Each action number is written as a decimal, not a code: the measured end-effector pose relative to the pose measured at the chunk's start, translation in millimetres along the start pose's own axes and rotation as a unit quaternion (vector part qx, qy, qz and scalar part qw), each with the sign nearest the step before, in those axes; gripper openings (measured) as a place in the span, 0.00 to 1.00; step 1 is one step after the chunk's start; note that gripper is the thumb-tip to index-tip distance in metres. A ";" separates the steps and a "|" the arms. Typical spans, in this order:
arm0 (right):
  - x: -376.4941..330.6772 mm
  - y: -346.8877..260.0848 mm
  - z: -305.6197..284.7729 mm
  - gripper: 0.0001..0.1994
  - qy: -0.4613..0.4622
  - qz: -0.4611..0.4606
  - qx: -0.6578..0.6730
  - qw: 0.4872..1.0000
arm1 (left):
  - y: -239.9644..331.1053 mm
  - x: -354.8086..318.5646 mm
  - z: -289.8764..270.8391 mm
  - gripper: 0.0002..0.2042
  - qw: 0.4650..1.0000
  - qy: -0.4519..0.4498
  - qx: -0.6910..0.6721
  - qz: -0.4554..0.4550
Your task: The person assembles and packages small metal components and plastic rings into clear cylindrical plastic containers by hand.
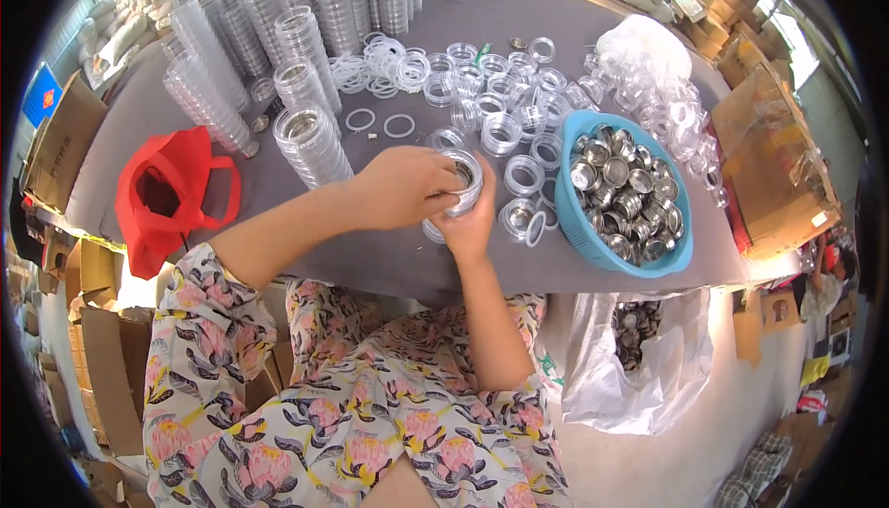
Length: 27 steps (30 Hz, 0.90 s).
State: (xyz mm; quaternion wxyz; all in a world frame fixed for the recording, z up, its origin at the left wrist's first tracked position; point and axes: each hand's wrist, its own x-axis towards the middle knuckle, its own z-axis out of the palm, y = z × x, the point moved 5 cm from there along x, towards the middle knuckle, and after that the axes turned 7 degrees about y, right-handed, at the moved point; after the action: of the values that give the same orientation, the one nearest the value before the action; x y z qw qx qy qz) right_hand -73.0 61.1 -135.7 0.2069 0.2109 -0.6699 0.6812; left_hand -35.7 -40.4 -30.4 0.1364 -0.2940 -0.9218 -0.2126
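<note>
My left hand (pixel 400 188) and my right hand (pixel 470 224) meet over the grey table (pixel 370 258) near its front edge. Together they grip a short stack of clear round plastic lids with a metal insert (pixel 462 181); the left hand presses from above, the right cups it from below. Loose clear lids (pixel 505 128) lie scattered just beyond the hands. A blue basin (pixel 593 239) full of small silver metal cups stands to the right of my right hand.
Tall stacks of clear lids (pixel 310 133) stand at the back left. A red cloth bag (pixel 171 195) lies at the left. A clear plastic bag (pixel 648 50) of lids sits at the back right. Cardboard boxes (pixel 773 161) flank the table; a white bag (pixel 639 360) hangs below.
</note>
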 end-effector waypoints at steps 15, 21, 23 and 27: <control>-1.0 0.3 -1.5 0.40 0.039 -0.041 -0.012 0.998 | -35.9 -75.1 -137.2 0.08 0.938 0.266 0.011 -0.223; -1.9 2.2 0.4 0.40 0.035 -0.026 0.014 0.999 | -44.0 -95.4 -119.4 0.08 0.961 0.188 0.119 -0.164; -1.2 4.2 -5.6 0.40 0.040 -0.022 0.003 0.999 | -27.7 -84.4 -124.8 0.10 0.934 0.234 0.253 -0.095; -4.1 4.3 0.9 0.40 0.038 -0.038 -0.011 0.998 | 0.2 -50.1 -102.0 0.11 0.945 0.251 0.191 -0.085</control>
State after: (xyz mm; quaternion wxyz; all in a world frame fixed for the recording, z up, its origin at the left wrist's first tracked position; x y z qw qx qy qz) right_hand -72.1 60.1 -141.6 0.2602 0.2078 -0.6604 0.6731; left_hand 16.9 -112.6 39.7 0.3986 -0.1198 -0.9025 -0.1105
